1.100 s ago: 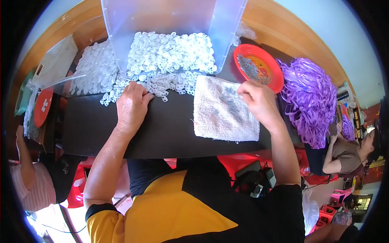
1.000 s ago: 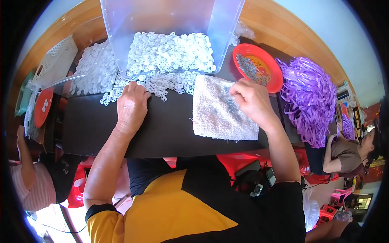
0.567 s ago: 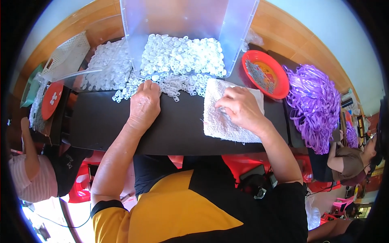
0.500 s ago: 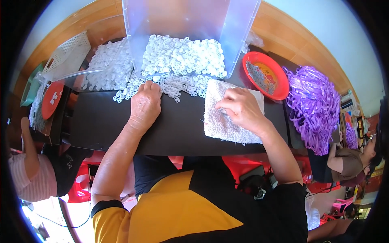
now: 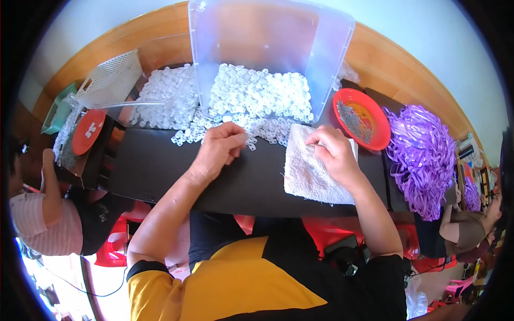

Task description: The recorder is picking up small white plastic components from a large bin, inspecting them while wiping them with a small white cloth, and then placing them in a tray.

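Observation:
My left hand (image 5: 220, 148) is raised over the dark table in front of a heap of small white plastic pieces (image 5: 235, 124). Its thumb and forefinger are pinched on one small white plastic piece (image 5: 244, 138). Over a folded white towel (image 5: 308, 174) on the right, my right hand (image 5: 337, 155) is closed in a pinch. Something small and greyish shows at its fingertips, too small to name. Many more white pieces lie inside a clear plastic bin (image 5: 326, 64) tipped on its side.
A red bowl (image 5: 381, 125) of small grey pieces stands right of the towel, beside a pile of purple ribbons (image 5: 423, 160). At left are a clear tray (image 5: 155, 101) of white pieces, a white basket (image 5: 110, 80) and a red plate (image 5: 85, 140). People sit on both sides.
My left hand has come up off the heap with a white piece between its fingers. My right hand has lifted slightly from the towel. The whole view has shifted a little.

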A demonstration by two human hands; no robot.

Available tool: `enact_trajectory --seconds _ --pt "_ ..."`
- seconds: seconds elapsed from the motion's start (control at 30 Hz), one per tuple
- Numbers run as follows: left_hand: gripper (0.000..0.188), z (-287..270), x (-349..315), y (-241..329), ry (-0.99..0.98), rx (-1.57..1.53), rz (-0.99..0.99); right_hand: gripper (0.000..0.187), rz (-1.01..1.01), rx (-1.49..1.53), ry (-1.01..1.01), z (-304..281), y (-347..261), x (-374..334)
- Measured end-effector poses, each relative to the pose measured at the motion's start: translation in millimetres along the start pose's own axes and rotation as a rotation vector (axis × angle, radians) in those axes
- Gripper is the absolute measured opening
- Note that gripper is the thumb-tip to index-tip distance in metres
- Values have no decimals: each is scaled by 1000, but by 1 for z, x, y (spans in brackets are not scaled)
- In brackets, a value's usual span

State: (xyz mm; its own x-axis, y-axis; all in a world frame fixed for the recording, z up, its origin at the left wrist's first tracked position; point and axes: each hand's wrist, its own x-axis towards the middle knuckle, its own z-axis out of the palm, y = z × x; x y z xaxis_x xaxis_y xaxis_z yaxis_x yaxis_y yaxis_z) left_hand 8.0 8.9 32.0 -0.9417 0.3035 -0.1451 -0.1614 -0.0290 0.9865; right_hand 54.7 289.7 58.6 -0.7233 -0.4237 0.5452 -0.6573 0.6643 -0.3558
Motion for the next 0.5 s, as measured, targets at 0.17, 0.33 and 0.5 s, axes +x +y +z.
enact_trajectory --seconds 0.17,0.33,0.5 --pt "11 38 -5 27 -127 -314 -56 7 346 549 162 15 -26 26" --pt "10 57 0 29 -74 -434 30 6 457 755 261 25 -45 48" --pt "8 62 2 25 -19 -385 128 5 611 886 255 27 -52 55"
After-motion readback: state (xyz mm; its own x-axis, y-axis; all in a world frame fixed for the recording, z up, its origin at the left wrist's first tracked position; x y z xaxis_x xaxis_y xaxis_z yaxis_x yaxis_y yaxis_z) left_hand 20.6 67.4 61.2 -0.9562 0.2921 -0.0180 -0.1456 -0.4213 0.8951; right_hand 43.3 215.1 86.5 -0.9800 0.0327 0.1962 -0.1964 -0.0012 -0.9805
